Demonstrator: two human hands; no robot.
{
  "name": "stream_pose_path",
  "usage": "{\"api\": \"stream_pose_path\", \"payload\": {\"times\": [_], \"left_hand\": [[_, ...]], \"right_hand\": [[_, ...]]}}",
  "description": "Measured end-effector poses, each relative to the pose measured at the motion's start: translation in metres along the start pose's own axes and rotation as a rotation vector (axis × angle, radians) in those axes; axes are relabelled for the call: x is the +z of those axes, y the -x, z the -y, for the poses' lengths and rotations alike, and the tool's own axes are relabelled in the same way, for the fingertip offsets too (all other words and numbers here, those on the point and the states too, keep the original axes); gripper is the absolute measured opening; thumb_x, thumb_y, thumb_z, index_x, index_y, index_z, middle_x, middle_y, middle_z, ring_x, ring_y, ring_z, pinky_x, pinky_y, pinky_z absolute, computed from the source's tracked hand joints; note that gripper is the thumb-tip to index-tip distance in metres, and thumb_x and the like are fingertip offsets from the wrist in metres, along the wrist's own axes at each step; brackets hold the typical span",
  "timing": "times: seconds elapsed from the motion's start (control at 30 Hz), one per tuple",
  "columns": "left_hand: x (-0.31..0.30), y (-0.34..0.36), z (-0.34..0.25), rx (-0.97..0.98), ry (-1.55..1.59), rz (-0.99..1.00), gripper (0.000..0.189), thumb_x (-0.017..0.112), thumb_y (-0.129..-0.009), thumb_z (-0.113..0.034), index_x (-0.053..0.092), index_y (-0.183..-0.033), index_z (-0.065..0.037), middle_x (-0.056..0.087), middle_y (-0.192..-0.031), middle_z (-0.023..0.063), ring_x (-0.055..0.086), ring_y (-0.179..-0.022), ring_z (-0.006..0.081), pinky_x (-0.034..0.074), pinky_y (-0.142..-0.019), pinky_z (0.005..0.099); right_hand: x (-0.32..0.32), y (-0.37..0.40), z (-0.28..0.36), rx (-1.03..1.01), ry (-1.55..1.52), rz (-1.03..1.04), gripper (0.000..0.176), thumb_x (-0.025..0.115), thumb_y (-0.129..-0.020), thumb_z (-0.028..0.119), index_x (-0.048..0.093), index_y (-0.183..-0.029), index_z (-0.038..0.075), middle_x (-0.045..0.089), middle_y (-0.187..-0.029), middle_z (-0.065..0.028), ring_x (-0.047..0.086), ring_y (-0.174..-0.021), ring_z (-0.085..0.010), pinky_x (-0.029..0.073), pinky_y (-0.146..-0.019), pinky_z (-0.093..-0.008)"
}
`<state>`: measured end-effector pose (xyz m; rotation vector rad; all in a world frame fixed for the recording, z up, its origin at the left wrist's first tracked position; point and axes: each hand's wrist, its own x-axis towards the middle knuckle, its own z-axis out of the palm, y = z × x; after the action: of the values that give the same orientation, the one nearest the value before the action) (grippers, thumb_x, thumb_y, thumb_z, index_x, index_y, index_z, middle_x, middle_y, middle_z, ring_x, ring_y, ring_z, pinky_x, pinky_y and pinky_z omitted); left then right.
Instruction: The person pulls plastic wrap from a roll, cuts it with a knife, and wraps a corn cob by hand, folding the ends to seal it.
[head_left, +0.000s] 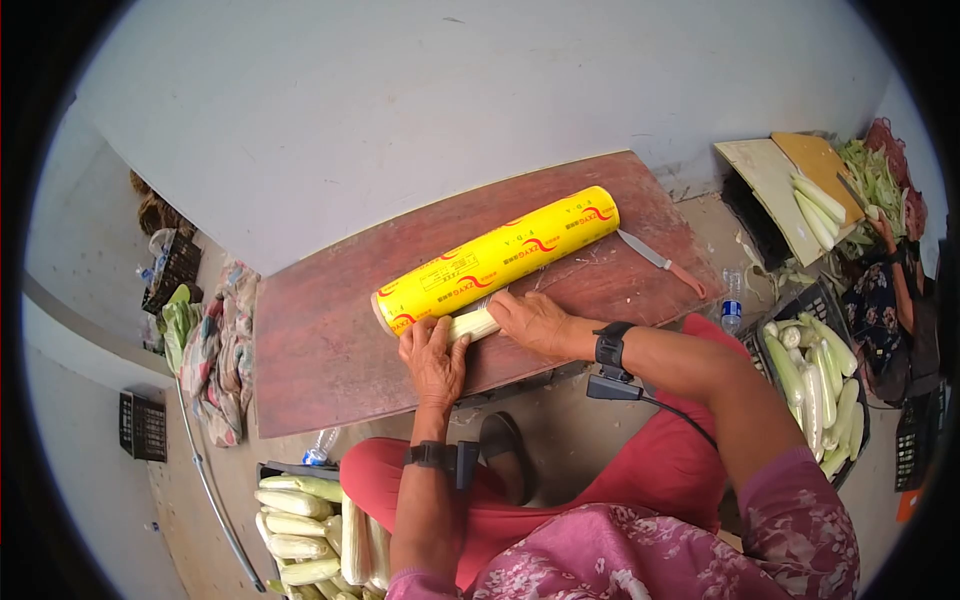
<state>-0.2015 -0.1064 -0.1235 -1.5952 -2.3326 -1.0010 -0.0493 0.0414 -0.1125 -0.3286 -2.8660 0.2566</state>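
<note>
A pale ear of corn (473, 324) lies crosswise between my hands, along the front side of a large yellow roll of cling film (505, 250). My left hand (434, 358) is closed on the left end of the ear, its fingertips right at the roll. At the other end, my right hand (533, 322) grips with bent fingers and covers that tip. The roll lies slanted across the reddish-brown table (320, 345). Right of it rests a knife (662, 264) with a pinkish handle.
Left of my legs stands a crate of pale corn ears (298, 525); another crate (865, 420) with greener ears is on the right. Beyond it, a person's arm (898, 275) reaches toward a board (770, 190) with corn. A water bottle (732, 305) stands near the table's right edge.
</note>
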Motion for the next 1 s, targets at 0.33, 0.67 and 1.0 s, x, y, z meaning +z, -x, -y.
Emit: {"api": "stream_pose_path", "payload": {"times": [0.33, 0.67, 1.0], "left_hand": [[0.001, -0.002, 0.002, 0.017, -0.014, -0.011, 0.030, 0.069, -0.082, -0.019, 0.065, -0.109, -0.006, 0.055, -0.107, 0.0106, 0.045, -0.107, 0.0318, 0.034, -0.096, 0.0445], [-0.004, -0.007, -0.001, 0.035, -0.052, 0.006, 0.025, 0.068, -0.082, -0.016, 0.068, -0.105, -0.006, 0.059, -0.102, 0.0099, 0.048, -0.100, 0.0313, 0.037, -0.093, 0.0445], [-0.002, -0.010, 0.001, 0.185, -0.293, -0.189, 0.032, 0.063, -0.083, -0.010, 0.060, -0.114, -0.004, 0.059, -0.107, 0.0143, 0.053, -0.101, 0.0344, 0.040, -0.092, 0.0451]], "right_hand": [[0.001, -0.016, -0.018, -0.023, -0.164, 0.012, 0.029, 0.072, -0.078, 0.018, 0.053, -0.095, 0.004, 0.057, -0.098, -0.0153, 0.061, -0.089, -0.0378, 0.048, -0.071, -0.0481], [-0.003, -0.027, -0.027, -0.057, -0.184, 0.140, 0.032, 0.077, -0.072, 0.018, 0.060, -0.095, 0.001, 0.062, -0.100, -0.0175, 0.060, -0.098, -0.0368, 0.048, -0.080, -0.0456], [-0.001, -0.024, -0.028, -0.104, -0.179, 0.103, 0.034, 0.076, -0.073, 0.017, 0.057, -0.096, 0.001, 0.059, -0.102, -0.0177, 0.060, -0.098, -0.0361, 0.048, -0.080, -0.0449]]}}
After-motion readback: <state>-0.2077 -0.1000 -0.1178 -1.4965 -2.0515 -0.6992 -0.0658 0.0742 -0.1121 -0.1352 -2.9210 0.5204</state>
